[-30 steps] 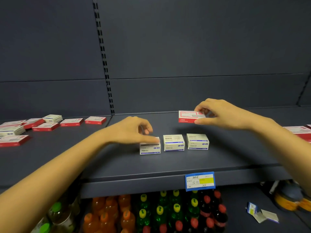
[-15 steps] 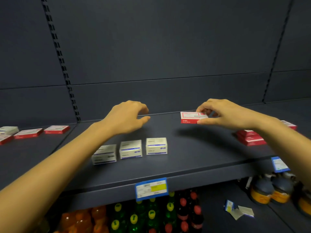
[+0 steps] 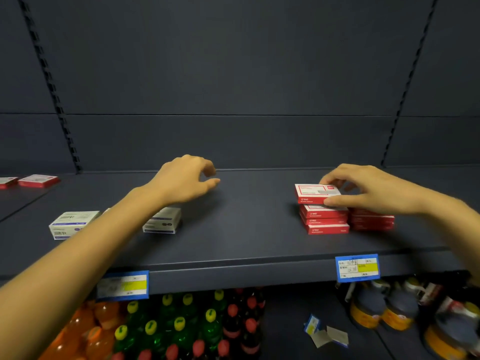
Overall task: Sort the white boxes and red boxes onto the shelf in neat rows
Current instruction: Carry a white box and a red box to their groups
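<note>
Currently your right hand (image 3: 368, 189) grasps the top red box (image 3: 315, 193) at its right end, thumb on the front edge and fingers curled over the rear edge. The box sits on, or just above, the left red stack (image 3: 324, 222) on the shelf (image 3: 246, 240); contact with the stack cannot be confirmed. Your left hand (image 3: 187, 180) hovers over the bare shelf behind the white boxes, fingers loosely curled, grasping nothing.

Handling notes (judgement):
- Treat each box as light, stiff cardboard, flat and thin.
- Expect the printed faces to be smooth, so boxes may slide on one another and skew a stack.
- Take hold across the two long edges near one end, as you do now. Use light pressure to avoid denting the walls.

Visibility limits:
- Your left forearm crosses the white row. You see the left white box (image 3: 74, 224) and the right white box (image 3: 162, 220); only a corner shows between them.
- The second red stack (image 3: 371, 220) lies in shadow under your right hand, so its count is unclear.
- Loose red boxes (image 3: 39, 181) at far left are cut by the frame edge.
- Box print is illegible.
</note>
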`<action>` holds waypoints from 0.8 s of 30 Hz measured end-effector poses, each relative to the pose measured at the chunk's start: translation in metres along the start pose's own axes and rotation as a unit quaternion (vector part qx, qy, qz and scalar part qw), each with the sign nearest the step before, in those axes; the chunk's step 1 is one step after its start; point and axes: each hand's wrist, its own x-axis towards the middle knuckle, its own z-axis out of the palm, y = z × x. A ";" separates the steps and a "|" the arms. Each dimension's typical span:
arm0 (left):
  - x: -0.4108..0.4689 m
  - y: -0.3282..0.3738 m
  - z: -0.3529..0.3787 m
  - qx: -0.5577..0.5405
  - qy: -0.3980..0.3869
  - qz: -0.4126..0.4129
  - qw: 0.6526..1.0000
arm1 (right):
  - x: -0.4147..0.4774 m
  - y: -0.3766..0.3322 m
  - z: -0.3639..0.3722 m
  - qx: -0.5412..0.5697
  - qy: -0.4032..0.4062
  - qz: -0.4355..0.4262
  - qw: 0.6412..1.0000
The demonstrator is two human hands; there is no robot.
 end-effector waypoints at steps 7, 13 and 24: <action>0.000 0.003 0.000 0.006 -0.010 -0.027 1.000 | 0.005 0.009 -0.008 -0.026 -0.062 -0.019 0.998; -0.016 -0.015 -0.012 0.027 0.021 -0.074 0.997 | 0.045 -0.034 -0.003 -0.028 0.003 -0.101 0.994; -0.112 -0.097 -0.062 0.032 0.028 -0.191 0.981 | 0.126 -0.175 0.057 -0.011 0.025 -0.254 0.967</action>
